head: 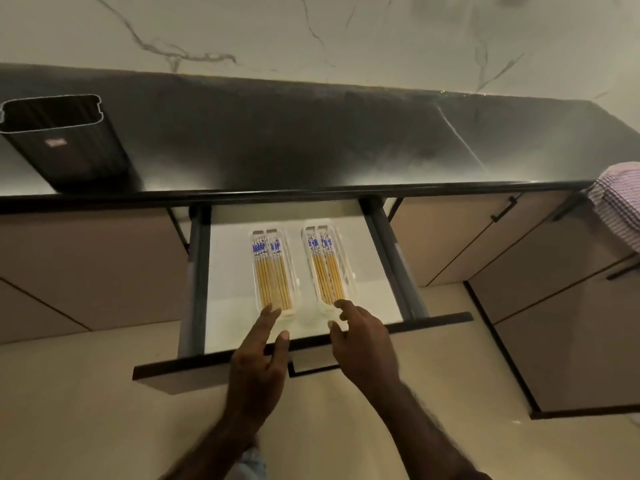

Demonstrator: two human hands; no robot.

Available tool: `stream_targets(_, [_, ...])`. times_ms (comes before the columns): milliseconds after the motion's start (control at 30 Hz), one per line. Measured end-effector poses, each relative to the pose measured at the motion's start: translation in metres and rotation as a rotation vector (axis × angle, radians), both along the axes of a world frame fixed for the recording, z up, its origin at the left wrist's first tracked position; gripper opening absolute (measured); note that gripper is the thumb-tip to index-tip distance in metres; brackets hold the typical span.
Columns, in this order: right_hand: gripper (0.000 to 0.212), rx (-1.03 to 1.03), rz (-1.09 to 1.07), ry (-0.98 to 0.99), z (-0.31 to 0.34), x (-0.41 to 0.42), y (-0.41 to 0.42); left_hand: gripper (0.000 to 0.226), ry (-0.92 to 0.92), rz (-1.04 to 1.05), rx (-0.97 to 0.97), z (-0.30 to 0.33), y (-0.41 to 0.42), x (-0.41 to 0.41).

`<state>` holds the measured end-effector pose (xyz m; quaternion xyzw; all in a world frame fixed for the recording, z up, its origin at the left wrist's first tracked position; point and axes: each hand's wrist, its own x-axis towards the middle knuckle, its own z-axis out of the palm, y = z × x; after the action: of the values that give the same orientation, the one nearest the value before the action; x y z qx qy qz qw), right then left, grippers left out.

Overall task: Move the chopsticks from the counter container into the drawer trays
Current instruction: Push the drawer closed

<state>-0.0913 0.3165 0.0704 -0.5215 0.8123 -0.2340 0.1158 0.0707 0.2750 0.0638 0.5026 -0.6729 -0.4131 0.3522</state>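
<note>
— Lying in two clear trays, the chopsticks [273,277] had their blue-patterned ends toward the back of the drawer [381,292], hadn't they?

— Yes. One bundle filled the left tray [258,237], and a second bundle [327,271] lay in the right tray [346,268]. The trays sat side by side on the drawer's white floor, apart from each other, with the right one angled slightly.

— And the hands?

— Both reached over the drawer front. The left hand [259,362] had its fingers stretched out, fingertips [268,311] at the near end of the left tray, touching or just over the chopstick tips; I could not tell which. Its grip held nothing.

— The right?

— The right hand [363,344] hovered at the near end of the right tray with its fingers loosely spread, forefinger pointing at the chopstick tips, thumb lower by the tray's near edge. Its grip was loose too, closed on nothing I could see.

— Where was the container?

— The dark ribbed container [65,143] stood on the black worktop [311,140], far to the left and well apart from the drawer. Its inside looked dark; I could not make out anything in it.

— Anything else?

— A pink checked cloth [620,202] hung at the worktop's right end. Beige cabinet doors [450,237] flanked the drawer, and a marble-veined wall [277,29] rose behind the worktop.
</note>
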Motion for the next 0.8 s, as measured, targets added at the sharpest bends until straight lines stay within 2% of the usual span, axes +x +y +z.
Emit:
stream_targets(167, [0.024,-0.019,0.05,0.027,-0.007,0.006,0.049,0.049,-0.155,0.021,-0.086,-0.001,0.044,0.013])
stream_targets(333, [0.019,0.043,0.071,0.045,-0.023,0.003,0.063,0.061,-0.261,0.024,-0.091,-0.011,0.063,0.031])
stream_targets(600, [0.023,0.174,0.148,0.066,-0.069,0.008,0.049,0.081,-0.409,0.017,-0.118,-0.036,0.069,0.056])
stream_targets(800, [0.027,0.295,0.198,0.052,-0.103,0.021,0.041,0.081,-0.516,-0.051,-0.093,-0.057,0.069,0.064])
